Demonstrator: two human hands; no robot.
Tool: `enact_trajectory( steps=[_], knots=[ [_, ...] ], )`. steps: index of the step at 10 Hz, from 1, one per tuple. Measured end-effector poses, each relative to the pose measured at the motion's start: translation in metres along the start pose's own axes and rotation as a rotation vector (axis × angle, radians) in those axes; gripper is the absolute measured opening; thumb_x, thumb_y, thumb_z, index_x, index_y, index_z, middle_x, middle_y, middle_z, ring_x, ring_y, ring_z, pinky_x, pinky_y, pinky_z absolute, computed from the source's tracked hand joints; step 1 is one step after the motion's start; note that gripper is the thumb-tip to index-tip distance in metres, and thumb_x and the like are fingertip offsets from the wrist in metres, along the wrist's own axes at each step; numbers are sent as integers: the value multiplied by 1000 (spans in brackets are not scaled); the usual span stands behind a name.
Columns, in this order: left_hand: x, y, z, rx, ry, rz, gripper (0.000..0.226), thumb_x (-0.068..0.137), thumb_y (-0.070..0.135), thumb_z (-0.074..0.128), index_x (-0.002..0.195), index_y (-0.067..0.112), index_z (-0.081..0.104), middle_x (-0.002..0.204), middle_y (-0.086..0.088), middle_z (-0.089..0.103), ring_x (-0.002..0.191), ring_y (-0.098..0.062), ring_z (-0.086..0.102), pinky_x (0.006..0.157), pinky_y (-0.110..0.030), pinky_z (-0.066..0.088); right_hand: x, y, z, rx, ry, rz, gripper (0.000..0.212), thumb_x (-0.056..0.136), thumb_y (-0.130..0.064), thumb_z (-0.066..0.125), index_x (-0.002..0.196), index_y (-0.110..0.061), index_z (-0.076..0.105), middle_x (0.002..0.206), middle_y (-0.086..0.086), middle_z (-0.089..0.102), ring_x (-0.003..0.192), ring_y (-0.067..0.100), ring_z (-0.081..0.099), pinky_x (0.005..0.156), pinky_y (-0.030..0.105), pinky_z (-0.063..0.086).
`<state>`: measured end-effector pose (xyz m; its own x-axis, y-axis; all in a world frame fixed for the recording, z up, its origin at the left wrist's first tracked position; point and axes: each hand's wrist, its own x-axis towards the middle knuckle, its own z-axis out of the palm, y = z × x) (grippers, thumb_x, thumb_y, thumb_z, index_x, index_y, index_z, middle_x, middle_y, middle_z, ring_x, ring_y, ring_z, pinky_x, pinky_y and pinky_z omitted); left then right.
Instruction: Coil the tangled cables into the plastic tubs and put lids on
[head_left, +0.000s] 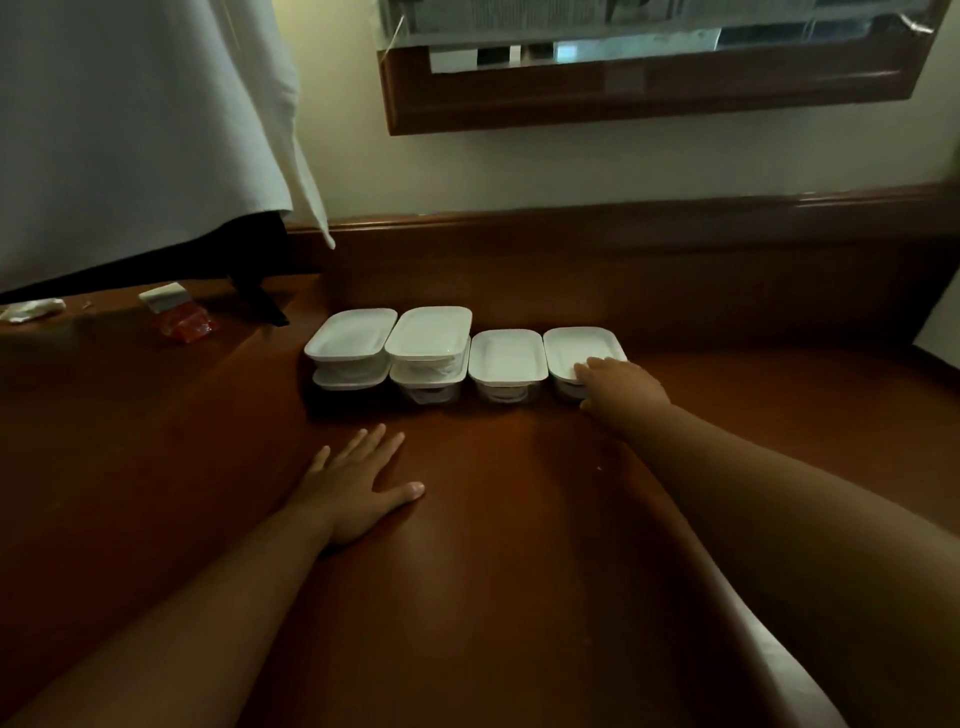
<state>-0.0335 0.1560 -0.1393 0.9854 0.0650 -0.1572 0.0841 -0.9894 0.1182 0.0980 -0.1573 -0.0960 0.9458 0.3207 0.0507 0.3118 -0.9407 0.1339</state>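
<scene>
Several clear plastic tubs with white lids stand in a row on the brown wooden desk (493, 519). At the left are two stacks of two: one stack (350, 348) and a second stack (430, 351) beside it. A single lidded tub (506, 364) comes after them, then the rightmost tub (576, 351). Coiled white cable shows faintly through the clear walls. My right hand (621, 387) rests on the front right corner of the rightmost tub's lid, fingers on the lid and thumb down its side. My left hand (358, 480) lies flat on the desk, fingers spread, holding nothing.
A white cloth (140, 130) hangs over a dark stand (260, 301) at the back left. A small white box on red packaging (176, 314) and a crumpled white scrap (31, 310) lie on the desk's left. A wood-framed mirror (649, 98) hangs on the wall behind.
</scene>
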Motion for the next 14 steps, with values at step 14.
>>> enact_trajectory(
  steps=[14],
  knots=[
    [0, -4, 3, -35, 57, 19, 85, 84, 81, 32, 155, 44, 4, 165, 13, -8, 151, -8, -8, 123, -44, -3, -12, -67, -31, 245, 328, -230, 52, 93, -29, 64, 140, -15, 44, 137, 8, 52, 121, 25, 53, 96, 37, 50]
  ],
)
